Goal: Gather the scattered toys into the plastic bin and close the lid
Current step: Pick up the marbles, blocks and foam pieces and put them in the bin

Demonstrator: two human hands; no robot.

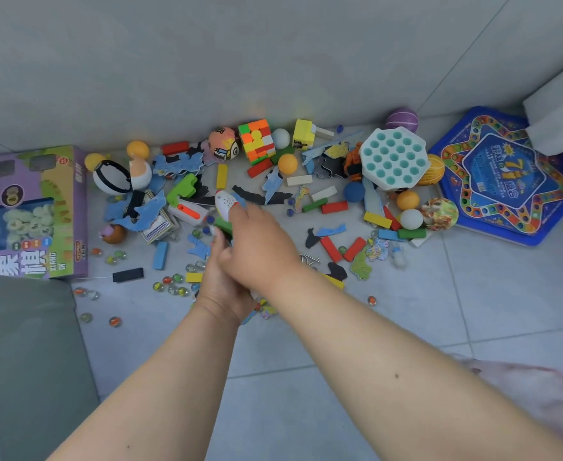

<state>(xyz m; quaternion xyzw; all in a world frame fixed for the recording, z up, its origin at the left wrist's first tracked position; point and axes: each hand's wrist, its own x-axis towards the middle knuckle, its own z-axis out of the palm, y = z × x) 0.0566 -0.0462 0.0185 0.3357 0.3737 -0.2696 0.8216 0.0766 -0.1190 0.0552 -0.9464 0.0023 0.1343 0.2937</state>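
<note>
Both hands meet above the tiled floor (306, 377): the right hand (260, 251) pinches a white toy rocket (224, 202), while the left hand (222, 284) curls around small pieces. Scattered toys, among them a Rubik's cube (257, 141), lie along the floor's far edge by the wall; no bin is visible.

Single head-worn view, looking steeply down and forward over both forearms onto the floor (340, 377). Close to the hands (240, 261) at centre; wide-angle, with toys (257, 144) strewn along the wall (207, 61) beyond.
</note>
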